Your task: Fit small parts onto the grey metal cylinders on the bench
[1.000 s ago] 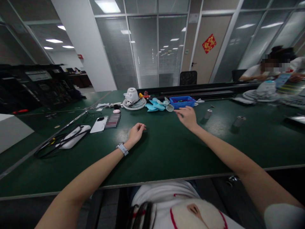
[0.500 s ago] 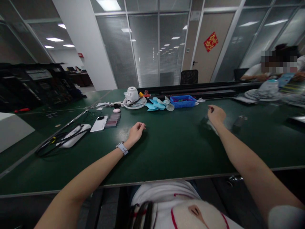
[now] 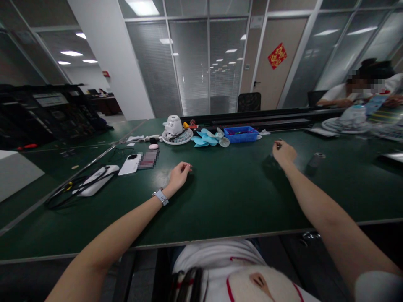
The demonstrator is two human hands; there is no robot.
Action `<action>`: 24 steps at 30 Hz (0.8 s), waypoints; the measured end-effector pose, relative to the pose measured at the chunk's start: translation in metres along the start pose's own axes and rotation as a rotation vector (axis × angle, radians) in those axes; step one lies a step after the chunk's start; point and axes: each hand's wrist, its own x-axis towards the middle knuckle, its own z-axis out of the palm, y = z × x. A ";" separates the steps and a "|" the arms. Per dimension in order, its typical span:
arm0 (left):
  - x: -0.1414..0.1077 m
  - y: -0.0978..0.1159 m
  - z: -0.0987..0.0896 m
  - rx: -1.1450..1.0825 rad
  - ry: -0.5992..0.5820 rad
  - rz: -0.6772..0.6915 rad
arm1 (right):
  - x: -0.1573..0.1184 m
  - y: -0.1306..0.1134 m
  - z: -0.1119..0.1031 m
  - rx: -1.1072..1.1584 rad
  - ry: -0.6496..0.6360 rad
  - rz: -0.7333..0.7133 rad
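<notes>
My left hand (image 3: pixel 180 175), with a grey-banded watch (image 3: pixel 162 196) on its wrist, is low over the green table (image 3: pixel 226 197). Its fingers are curled in to the thumb, and whatever they may hold is hidden. On the right, my right hand (image 3: pixel 284 153) is closed in a pinch. Something small and dark shows at its fingertips, too small to name. A blurred, see-through shape lies partly hidden beside that hand. Just right of it stands a grey cylinder (image 3: pixel 315 162). Light blue fan blades (image 3: pixel 206 137) lie beyond my hands, left of a blue tray (image 3: pixel 242 134).
A white fan body (image 3: pixel 174 128) rests on its grille at the back. To the left are a white phone (image 3: pixel 129 165), a pink round case (image 3: pixel 153 147) and a white device (image 3: pixel 99 181) with black cables. A person (image 3: pixel 355 90) sits at far right behind more fan parts.
My right hand has shifted very slightly left, its fingertips turned a little. My left hand stays nearly still.
</notes>
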 end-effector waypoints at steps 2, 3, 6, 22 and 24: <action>0.000 0.000 0.000 -0.003 0.003 -0.004 | 0.001 0.005 0.005 0.015 -0.012 0.009; -0.001 0.001 0.000 -0.003 0.006 -0.007 | 0.002 0.009 0.008 0.024 -0.025 0.016; -0.001 0.002 0.000 -0.006 0.009 -0.011 | 0.005 0.018 0.017 0.061 -0.071 0.037; 0.000 -0.001 0.001 -0.001 0.004 0.004 | 0.009 0.026 0.023 0.063 -0.131 0.071; 0.000 -0.002 0.002 -0.005 0.005 0.002 | 0.010 0.029 0.026 0.062 -0.131 0.063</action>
